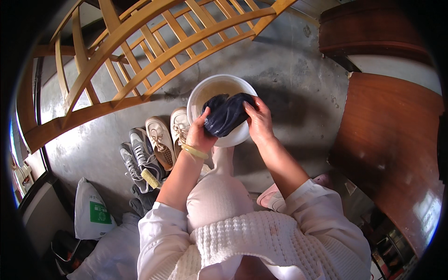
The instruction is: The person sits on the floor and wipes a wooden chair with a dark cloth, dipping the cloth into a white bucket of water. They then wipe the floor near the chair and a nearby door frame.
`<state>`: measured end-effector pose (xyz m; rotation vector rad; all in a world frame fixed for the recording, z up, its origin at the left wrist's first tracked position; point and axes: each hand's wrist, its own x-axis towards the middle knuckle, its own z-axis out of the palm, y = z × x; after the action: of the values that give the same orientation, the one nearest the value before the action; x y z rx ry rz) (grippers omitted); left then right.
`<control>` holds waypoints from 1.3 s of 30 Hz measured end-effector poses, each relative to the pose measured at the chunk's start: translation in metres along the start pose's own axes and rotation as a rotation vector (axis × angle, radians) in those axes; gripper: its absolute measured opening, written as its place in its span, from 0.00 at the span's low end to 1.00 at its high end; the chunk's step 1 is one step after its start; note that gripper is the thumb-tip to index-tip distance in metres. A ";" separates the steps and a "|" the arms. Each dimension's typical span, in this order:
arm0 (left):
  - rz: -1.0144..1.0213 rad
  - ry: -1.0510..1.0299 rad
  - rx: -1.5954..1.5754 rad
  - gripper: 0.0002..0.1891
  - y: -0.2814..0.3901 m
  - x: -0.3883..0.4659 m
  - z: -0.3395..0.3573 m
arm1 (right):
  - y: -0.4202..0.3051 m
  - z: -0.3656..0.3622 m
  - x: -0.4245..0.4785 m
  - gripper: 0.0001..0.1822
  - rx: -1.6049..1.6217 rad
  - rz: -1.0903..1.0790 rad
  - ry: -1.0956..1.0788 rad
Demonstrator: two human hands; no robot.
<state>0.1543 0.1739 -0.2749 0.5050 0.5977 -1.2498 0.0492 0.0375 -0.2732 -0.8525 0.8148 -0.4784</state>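
A wet, dark navy cloth, bunched and twisted, is held between my two hands in the head view. My left hand, with a pale yellow-green bangle at its wrist, grips the cloth's left end. At the right end, my right hand has its fingers and thumb on the fabric. Beneath the cloth stands a round white plastic basin on the floor, with brownish, cloudy liquid in it. The cloth hides part of the basin's inside.
Left of the basin are cream lace-up shoes, grey sneakers and a yellow brush. A slatted wooden frame spans the upper left. White plastic bag lies lower left; brown wooden furniture stands right.
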 end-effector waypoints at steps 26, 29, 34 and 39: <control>0.359 0.216 1.666 0.33 -0.023 0.022 -0.003 | 0.047 0.014 0.042 0.14 -0.877 -0.066 0.047; 0.454 0.216 1.861 0.31 -0.027 0.025 -0.005 | 0.045 0.026 0.038 0.13 -1.150 -0.032 0.090; 0.458 0.223 1.813 0.30 -0.022 0.020 0.002 | 0.037 0.030 0.040 0.20 -1.200 -0.078 0.003; -0.063 0.050 0.468 0.21 -0.008 0.000 0.005 | 0.001 0.011 0.040 0.36 -0.247 0.146 -0.256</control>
<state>0.1471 0.1688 -0.2718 0.9138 0.3606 -1.4457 0.0825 0.0170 -0.2870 -1.0495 0.7011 -0.1362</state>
